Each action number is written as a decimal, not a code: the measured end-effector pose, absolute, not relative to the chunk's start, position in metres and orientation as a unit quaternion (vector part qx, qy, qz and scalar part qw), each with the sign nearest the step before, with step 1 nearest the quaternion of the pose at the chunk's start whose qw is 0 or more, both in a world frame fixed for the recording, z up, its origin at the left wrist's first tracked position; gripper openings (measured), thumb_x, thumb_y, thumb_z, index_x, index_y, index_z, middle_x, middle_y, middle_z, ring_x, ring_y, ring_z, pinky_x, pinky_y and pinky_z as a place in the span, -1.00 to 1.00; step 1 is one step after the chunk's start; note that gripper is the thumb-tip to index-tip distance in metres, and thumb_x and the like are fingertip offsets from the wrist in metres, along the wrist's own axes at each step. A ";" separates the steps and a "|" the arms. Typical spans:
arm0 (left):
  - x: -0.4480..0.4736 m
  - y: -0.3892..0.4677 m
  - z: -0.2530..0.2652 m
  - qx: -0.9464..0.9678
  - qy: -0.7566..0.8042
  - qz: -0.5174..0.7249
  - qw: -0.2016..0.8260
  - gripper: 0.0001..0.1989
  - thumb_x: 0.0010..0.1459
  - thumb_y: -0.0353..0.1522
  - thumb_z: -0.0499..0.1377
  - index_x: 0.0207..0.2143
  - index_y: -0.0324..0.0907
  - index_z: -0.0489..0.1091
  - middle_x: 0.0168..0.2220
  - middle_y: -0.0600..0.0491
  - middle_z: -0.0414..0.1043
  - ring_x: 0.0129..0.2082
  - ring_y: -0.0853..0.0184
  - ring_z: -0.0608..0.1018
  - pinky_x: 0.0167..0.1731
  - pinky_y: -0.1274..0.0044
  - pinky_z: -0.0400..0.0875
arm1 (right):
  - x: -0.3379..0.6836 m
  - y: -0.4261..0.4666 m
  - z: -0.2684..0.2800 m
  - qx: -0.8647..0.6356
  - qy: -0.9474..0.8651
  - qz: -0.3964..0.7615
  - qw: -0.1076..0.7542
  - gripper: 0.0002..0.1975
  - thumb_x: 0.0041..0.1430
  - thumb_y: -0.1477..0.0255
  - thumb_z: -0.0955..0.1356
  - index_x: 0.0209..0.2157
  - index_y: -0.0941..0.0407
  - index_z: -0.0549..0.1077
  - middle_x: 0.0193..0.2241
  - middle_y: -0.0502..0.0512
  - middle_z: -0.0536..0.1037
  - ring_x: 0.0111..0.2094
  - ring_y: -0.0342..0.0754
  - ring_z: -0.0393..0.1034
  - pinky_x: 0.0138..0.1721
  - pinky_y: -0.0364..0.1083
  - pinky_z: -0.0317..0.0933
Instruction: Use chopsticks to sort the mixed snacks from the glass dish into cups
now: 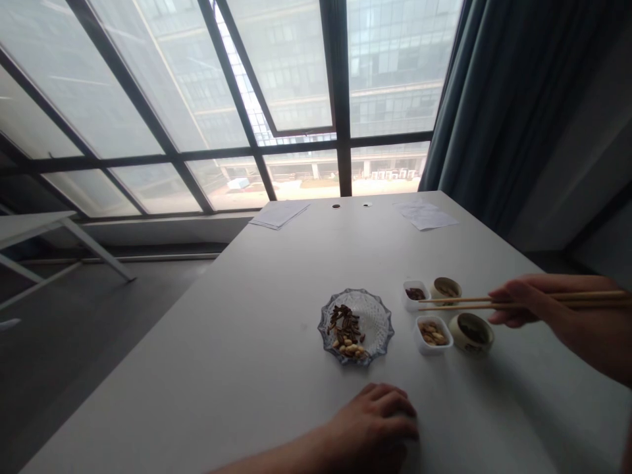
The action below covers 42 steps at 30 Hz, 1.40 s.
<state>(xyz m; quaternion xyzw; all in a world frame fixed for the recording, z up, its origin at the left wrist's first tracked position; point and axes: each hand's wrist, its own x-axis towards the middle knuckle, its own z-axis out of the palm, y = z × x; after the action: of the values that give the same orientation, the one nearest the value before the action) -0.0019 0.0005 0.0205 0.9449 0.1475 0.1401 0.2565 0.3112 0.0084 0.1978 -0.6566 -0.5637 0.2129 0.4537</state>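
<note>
My right hand (533, 303) is closed around a pair of wooden chopsticks (454, 307). Their tips point left, over two small white plastic tubs. The far tub (415, 294) contains dark brown pieces; the near tub (433, 334) has tan, nut-like pieces. Right beside them stand two small beige bowls, a far one (453, 286) and a near one (473, 332), with dark contents I cannot make out. A scalloped glass plate (380, 322) carries dark pieces (344, 320) and pale nuts (349, 347) on its left half. Below that plate, my left hand (378, 421) rests on the table, fingers curled together.
Papers lie at the far left (280, 214) and far right (427, 214) of the white table (222, 342). Two round cable holes sit near its back edge. Beyond are large windows and a dark curtain (474, 99); another table (34, 227) stands left.
</note>
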 end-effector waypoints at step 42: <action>0.001 -0.001 0.021 0.946 0.151 0.142 0.250 -0.75 0.27 -0.29 0.15 0.00 -0.03 0.37 0.08 0.03 0.45 0.19 0.26 0.39 0.22 0.42 0.24 | 0.192 0.052 0.088 -0.370 -0.716 0.427 0.411 -0.69 0.34 0.22 0.37 -0.33 0.15 0.61 -0.37 0.14 0.61 -0.39 -0.09 0.47 -0.36 -0.14 0.38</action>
<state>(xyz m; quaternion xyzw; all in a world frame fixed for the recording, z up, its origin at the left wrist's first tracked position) 0.0009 -0.0005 0.0212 0.9459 0.1506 0.1416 0.2500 0.1919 0.0518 0.0885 -0.3704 -0.7155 0.4270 0.4105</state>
